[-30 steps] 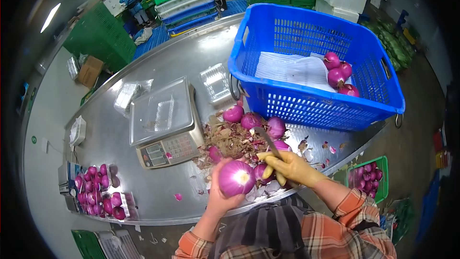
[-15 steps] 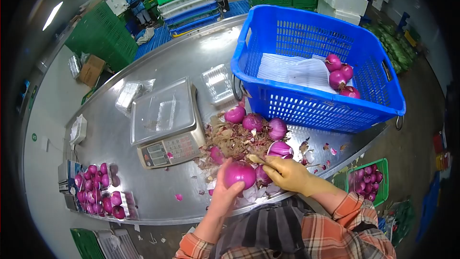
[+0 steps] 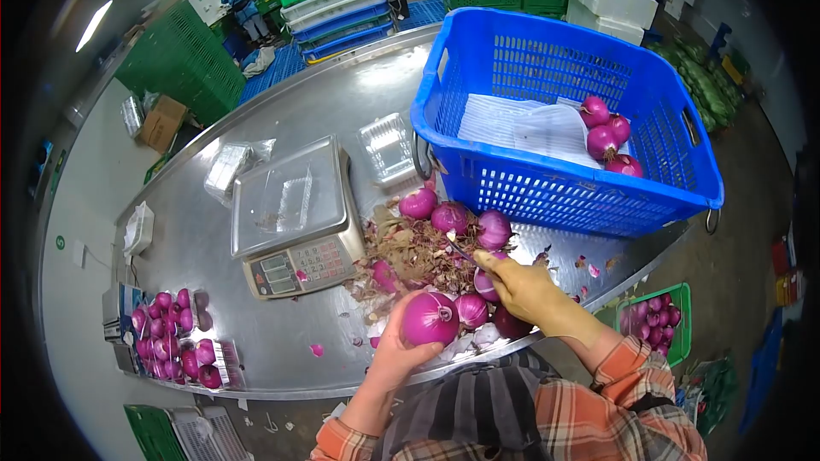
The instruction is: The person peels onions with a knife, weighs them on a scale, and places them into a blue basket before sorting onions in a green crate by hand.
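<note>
Right hand [image 3: 525, 288], yellow-gloved, has shifted away from the held onion and forward into the pile; it grips a knife [image 3: 459, 247] whose thin blade pokes out over the skins [image 3: 410, 256]. Left hand [image 3: 395, 352] is wrapped under a peeled red onion [image 3: 430, 318], held just above the near edge of the table [image 3: 342, 94]. Loose onions [image 3: 450, 218] lie beside it. Blue basket [image 3: 547, 196] behind the pile: white paper [image 3: 521, 128] and three onions [image 3: 608, 138] in the right corner. Clear tray [image 3: 387, 147] beside the scale [image 3: 295, 213] looks unfilled. Packed trays [image 3: 175, 337] at far left hold small onions. Green crate [image 3: 653, 318] below the table edge holds more.
</note>
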Demonstrator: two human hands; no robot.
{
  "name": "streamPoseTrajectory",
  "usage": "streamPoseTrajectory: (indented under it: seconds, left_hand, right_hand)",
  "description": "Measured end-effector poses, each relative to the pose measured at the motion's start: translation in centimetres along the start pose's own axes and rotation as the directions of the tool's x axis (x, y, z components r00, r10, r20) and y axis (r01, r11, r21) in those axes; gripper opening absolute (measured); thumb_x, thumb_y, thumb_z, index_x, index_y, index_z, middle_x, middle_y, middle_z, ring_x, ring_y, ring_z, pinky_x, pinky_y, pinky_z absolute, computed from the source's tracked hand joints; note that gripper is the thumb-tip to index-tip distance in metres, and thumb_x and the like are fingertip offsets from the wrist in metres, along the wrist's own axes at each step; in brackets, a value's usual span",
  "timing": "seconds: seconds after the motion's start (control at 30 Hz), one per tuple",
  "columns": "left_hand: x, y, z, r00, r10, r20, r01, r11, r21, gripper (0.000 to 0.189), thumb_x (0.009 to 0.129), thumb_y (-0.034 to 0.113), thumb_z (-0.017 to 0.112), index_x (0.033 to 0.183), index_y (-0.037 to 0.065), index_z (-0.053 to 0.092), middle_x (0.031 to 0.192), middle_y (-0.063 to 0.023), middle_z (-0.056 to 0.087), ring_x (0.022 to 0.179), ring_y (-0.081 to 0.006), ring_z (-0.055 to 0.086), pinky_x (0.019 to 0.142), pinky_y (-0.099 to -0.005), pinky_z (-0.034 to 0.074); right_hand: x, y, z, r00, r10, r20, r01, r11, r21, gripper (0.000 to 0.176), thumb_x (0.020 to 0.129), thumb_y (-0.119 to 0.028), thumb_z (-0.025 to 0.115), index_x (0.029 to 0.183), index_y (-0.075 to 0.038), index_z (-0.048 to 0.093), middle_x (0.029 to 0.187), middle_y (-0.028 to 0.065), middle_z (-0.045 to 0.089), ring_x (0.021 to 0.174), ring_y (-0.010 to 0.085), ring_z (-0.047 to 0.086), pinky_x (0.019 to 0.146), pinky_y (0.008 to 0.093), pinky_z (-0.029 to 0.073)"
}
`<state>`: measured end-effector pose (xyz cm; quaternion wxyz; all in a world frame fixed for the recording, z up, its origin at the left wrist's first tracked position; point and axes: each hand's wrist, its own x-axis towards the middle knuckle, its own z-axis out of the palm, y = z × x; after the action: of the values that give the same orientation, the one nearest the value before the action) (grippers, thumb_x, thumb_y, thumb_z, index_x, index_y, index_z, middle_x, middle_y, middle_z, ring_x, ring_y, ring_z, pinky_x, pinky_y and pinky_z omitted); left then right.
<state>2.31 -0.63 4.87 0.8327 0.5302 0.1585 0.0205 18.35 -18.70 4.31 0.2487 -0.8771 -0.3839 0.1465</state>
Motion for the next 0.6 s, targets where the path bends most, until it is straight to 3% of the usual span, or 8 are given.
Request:
streamPoseTrajectory:
  seconds: [0.07,0.1,0.13,0.2,0.3,0.4,0.43,0.6]
  left_hand:
    - [0.0,0.7,0.7,0.999,-0.041,0.011,0.041,0.995,-0.088,0.084,0.067,0.002,0.077,0.139,0.008,0.035,0.131,-0.0103,0.046,0.118,-0.0199,0.050,0.101,-0.0344,0.041]
    - [0.1,0.8,1.0,0.998,-0.059,0.019,0.061,0.989,-0.131,0.085,0.067,0.003,0.078,0.140,0.009,0.034,0.132,-0.0103,0.045,0.118,-0.0203,0.050,0.101,-0.0346,0.041]
    - [0.1,0.7,1.0,0.999,-0.038,0.029,0.040,0.996,-0.083,0.086,0.067,0.004,0.078,0.140,0.010,0.033,0.132,-0.0105,0.044,0.119,-0.0209,0.050,0.101,-0.0347,0.041]
    - [0.3,0.1,0.5,0.999,0.005,0.049,-0.006,1.000,0.014,0.089,0.068,0.005,0.079,0.142,0.012,0.030,0.133,-0.0110,0.044,0.120,-0.0220,0.049,0.102,-0.0350,0.040]
    - [0.3,-1.0,-0.3,1.000,0.007,0.024,-0.009,0.998,0.055,0.092,0.068,0.008,0.080,0.143,0.010,0.027,0.133,-0.0126,0.043,0.120,-0.0228,0.049,0.103,-0.0352,0.038]
    - [0.1,-0.1,-0.1,0.990,0.141,0.008,-0.139,0.960,0.243,0.091,0.068,0.011,0.082,0.141,0.007,0.029,0.134,-0.0135,0.043,0.120,-0.0227,0.049,0.104,-0.0354,0.037]
    - [0.1,0.2,-0.2,0.990,0.136,0.025,-0.139,0.974,0.179,0.086,0.068,0.012,0.082,0.138,0.005,0.032,0.131,-0.0129,0.046,0.121,-0.0228,0.049,0.103,-0.0353,0.038]
    - [-0.2,0.3,-1.1,0.991,0.105,0.081,-0.127,0.933,0.338,0.075,0.068,0.012,0.082,0.131,0.004,0.042,0.126,-0.0106,0.049,0.119,-0.0206,0.049,0.101,-0.0339,0.039]
  right_hand:
    - [-0.7,-0.5,0.9,0.958,-0.188,-0.217,0.251,0.917,0.311,0.042,0.094,-0.023,0.053,0.134,-0.011,0.047,0.105,0.0162,0.065,0.091,0.0313,0.066,0.077,0.0393,0.053]
    - [-1.3,-1.1,0.8,0.978,-0.155,-0.141,0.200,0.888,0.415,0.038,0.094,-0.025,0.054,0.129,-0.009,0.052,0.105,0.0176,0.066,0.096,0.0311,0.065,0.084,0.0371,0.051]
    - [-1.8,-2.3,-0.3,0.993,-0.116,-0.032,0.114,0.820,0.561,0.043,0.092,-0.028,0.058,0.130,-0.009,0.051,0.107,0.0173,0.065,0.098,0.0311,0.064,0.084,0.0368,0.051]
    - [-1.8,-3.8,-1.1,0.995,-0.068,0.079,-0.001,0.750,0.662,0.053,0.088,-0.037,0.063,0.131,-0.009,0.050,0.109,0.0178,0.064,0.097,0.0311,0.064,0.084,0.0366,0.050]
    - [-1.7,-4.6,-0.9,0.994,-0.070,0.079,0.021,0.869,0.494,0.065,0.083,-0.048,0.065,0.133,-0.010,0.049,0.108,0.0171,0.063,0.093,0.0298,0.064,0.081,0.0367,0.051]
    - [-1.4,-4.8,-2.3,0.978,-0.111,0.177,0.026,0.906,0.423,0.070,0.081,-0.053,0.065,0.134,-0.010,0.049,0.111,0.0173,0.061,0.090,0.0290,0.065,0.080,0.0365,0.051]
    - [-1.3,-4.8,-2.6,0.971,-0.125,0.204,0.032,0.912,0.408,0.070,0.081,-0.052,0.065,0.135,-0.010,0.048,0.111,0.0170,0.061,0.089,0.0283,0.065,0.079,0.0359,0.051]
    - [-0.5,-5.4,-4.4,0.896,-0.193,0.400,0.010,0.909,0.417,0.071,0.081,-0.045,0.065,0.141,-0.015,0.041,0.111,0.0156,0.061,0.078,0.0255,0.064,0.071,0.0342,0.052]
